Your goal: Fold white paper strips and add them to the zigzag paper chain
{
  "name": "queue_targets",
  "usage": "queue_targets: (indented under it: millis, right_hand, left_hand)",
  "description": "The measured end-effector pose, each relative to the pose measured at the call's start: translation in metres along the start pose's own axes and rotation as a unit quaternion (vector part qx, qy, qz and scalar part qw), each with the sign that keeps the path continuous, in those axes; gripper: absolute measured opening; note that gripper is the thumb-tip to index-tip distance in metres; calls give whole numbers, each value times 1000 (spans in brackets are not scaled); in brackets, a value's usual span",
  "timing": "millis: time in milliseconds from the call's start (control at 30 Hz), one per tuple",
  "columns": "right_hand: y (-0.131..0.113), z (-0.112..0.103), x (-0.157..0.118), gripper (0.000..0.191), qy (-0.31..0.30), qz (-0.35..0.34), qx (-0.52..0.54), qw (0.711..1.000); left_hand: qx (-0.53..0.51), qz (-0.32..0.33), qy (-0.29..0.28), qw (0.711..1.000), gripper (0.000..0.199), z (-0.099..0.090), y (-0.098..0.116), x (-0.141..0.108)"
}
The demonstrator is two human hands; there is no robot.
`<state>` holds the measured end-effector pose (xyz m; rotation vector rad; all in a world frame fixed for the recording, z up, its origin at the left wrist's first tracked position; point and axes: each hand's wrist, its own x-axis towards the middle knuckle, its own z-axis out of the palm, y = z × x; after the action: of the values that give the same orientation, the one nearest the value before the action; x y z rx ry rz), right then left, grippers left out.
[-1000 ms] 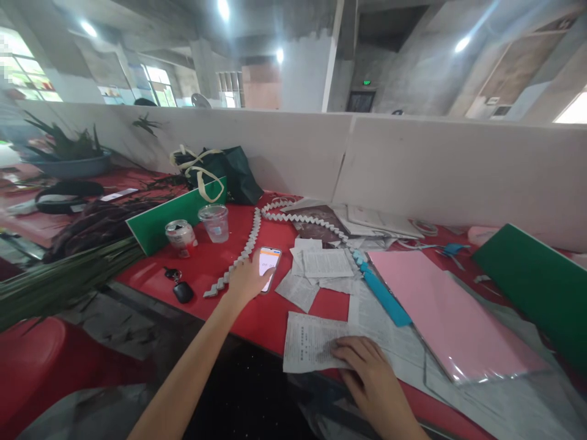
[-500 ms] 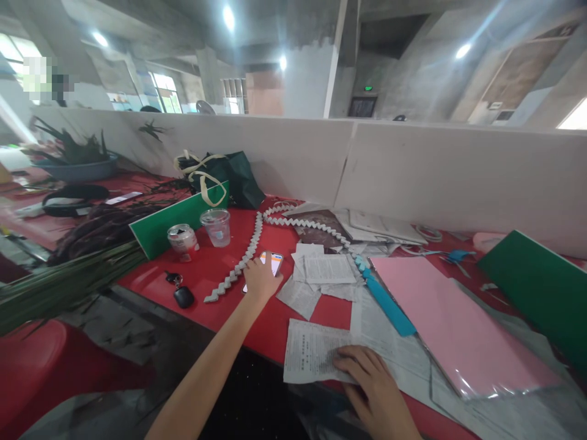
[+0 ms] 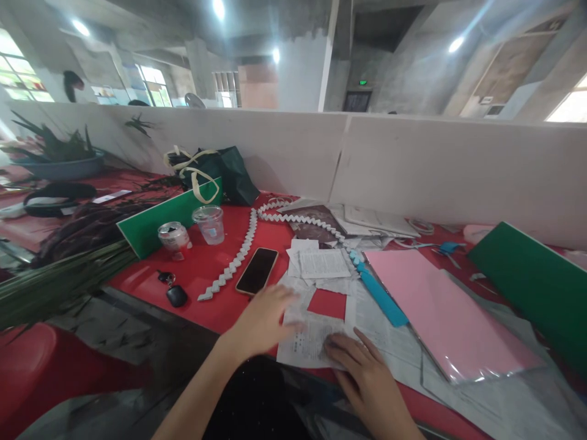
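My left hand (image 3: 263, 315) hovers over the left part of a printed sheet of paper (image 3: 305, 345) at the table's front edge. Its fingers are apart and somewhat blurred by motion, with nothing seen in them. My right hand (image 3: 360, 366) rests on the right part of that sheet, fingers spread over it and thumb lower at the table edge. Just beyond my left hand lies a smartphone (image 3: 257, 271) with a dark screen. A folded grey-white zigzag paper chain (image 3: 233, 264) curves round behind the phone, ending in a blue section (image 3: 381, 297). Loose printed sheets (image 3: 323, 264) lie beyond my hands.
On the left are car keys (image 3: 176, 296), a drink can (image 3: 174, 239), a clear plastic cup (image 3: 210, 226) and a green board (image 3: 160, 223). A dark green bag (image 3: 236, 177) stands behind. Wrapped pink paper (image 3: 440, 305) lies right over newspaper. A white partition (image 3: 413, 165) bounds the back.
My left hand has left the phone and come back towards the sheet in front. The phone's screen has gone from lit to dark. My right hand stays on the sheet.
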<state>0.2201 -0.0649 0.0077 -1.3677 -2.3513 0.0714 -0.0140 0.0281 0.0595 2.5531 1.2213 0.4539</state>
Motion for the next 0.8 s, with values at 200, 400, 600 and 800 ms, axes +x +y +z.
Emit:
queue_targets:
  millis: [200, 400, 600, 800]
  right_hand:
    - [2, -9, 14, 24, -8, 17, 30, 999]
    - [15, -12, 26, 19, -7, 74, 23, 997]
    - [26, -14, 44, 13, -59, 102, 8, 993]
    - [32, -12, 56, 12, -90, 135, -12, 987]
  left_hand:
    - [-17, 32, -46, 998, 35, 27, 29, -21]
    - [-144, -61, 8, 988, 25, 30, 10, -17]
    - [-120, -101, 69, 985, 33, 32, 5, -11]
    - [-87, -132, 54, 986, 12, 39, 3, -5]
